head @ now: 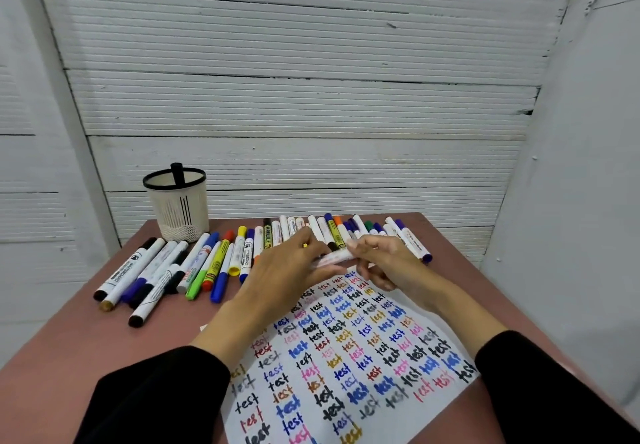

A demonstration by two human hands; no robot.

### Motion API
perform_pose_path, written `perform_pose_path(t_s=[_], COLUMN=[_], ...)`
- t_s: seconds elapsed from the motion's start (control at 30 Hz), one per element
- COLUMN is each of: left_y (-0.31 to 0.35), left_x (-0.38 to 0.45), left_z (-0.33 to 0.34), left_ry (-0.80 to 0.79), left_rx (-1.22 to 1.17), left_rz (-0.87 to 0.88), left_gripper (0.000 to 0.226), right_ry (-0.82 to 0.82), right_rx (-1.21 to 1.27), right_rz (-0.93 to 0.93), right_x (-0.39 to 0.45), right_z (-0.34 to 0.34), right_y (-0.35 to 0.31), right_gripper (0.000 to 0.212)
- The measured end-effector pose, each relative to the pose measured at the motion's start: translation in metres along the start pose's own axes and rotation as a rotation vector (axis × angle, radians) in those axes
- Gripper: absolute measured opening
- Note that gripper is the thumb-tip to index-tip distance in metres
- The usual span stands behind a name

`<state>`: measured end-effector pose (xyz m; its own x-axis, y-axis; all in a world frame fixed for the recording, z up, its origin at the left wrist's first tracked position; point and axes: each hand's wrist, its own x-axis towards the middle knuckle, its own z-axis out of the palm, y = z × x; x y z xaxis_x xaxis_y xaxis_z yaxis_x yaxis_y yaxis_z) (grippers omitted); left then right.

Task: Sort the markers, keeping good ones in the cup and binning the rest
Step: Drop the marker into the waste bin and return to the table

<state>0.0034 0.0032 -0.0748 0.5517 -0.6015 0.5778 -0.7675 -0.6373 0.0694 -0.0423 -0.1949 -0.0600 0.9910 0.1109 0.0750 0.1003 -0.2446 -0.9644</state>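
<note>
Both hands on one white marker (333, 257), mid-table above the test sheet (349, 357): left hand (294, 270) fingers curled round one end, right hand (384, 260) pinching the other. Cup (178, 201) at far-left corner w/ one black marker inside.

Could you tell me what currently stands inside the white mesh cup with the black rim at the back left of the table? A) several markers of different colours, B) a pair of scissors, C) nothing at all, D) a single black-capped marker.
D: only one black-capped marker sticks up above the black rim of the white mesh cup; the other markers lie on the table.
</note>
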Motion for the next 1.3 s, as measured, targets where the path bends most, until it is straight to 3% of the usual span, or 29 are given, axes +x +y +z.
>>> perform_pose_path(t_s=[0.13, 0.23, 0.33, 0.37, 0.43, 0.47, 0.53, 0.63, 0.77, 1.07, 1.3], left_y=[0.002, 0.001, 0.002, 0.002, 0.003, 0.004, 0.004, 0.002, -0.004, -0.009, -0.006], left_x=[0.001, 0.002, 0.000, -0.001, -0.002, -0.002, -0.001, 0.000, -0.002, -0.004, -0.005], left_z=[-0.002, -0.005, -0.005, -0.005, -0.004, -0.004, -0.003, -0.003, -0.004, -0.001, -0.007], left_ry=[-0.011, 0.017, 0.039, 0.047, 0.071, 0.077, 0.070, 0.061, -0.036, -0.133, 0.015], left_rx=[-0.006, -0.048, -0.092, -0.108, -0.157, -0.185, -0.255, -0.361, -0.435, -0.439, -0.490], left_rz=[-0.038, -0.119, -0.137, -0.148, -0.193, -0.225, -0.291, -0.337, -0.310, -0.171, -0.170], left_gripper=[0.071, 0.053, 0.040, 0.040, 0.054, 0.060, 0.060, 0.050, 0.053, 0.047, 0.057], right_ry=[0.136, 0.383, 0.473, 0.506, 0.565, 0.536, 0.398, 0.231, 0.169, -0.073, -0.290], right_rx=[0.058, 0.195, 0.224, 0.114, -0.341, -0.555, -0.734, -0.690, -0.733, -0.304, 0.012], right_rz=[-0.012, 0.014, -0.002, -0.045, -0.205, -0.293, -0.396, -0.401, -0.328, -0.017, 0.277], right_x=[0.002, 0.003, 0.003, 0.003, 0.001, -0.002, -0.004, -0.001, -0.004, -0.006, -0.006], right_z=[-0.006, -0.022, -0.022, -0.018, -0.008, -0.003, 0.009, 0.026, 0.032, 0.025, 0.000], right_y=[-0.001, -0.003, -0.006, -0.005, 0.001, 0.004, 0.007, 0.009, 0.008, -0.003, -0.006], right_gripper=[0.036, 0.033, 0.034, 0.034, 0.034, 0.035, 0.039, 0.032, 0.033, 0.045, 0.045])
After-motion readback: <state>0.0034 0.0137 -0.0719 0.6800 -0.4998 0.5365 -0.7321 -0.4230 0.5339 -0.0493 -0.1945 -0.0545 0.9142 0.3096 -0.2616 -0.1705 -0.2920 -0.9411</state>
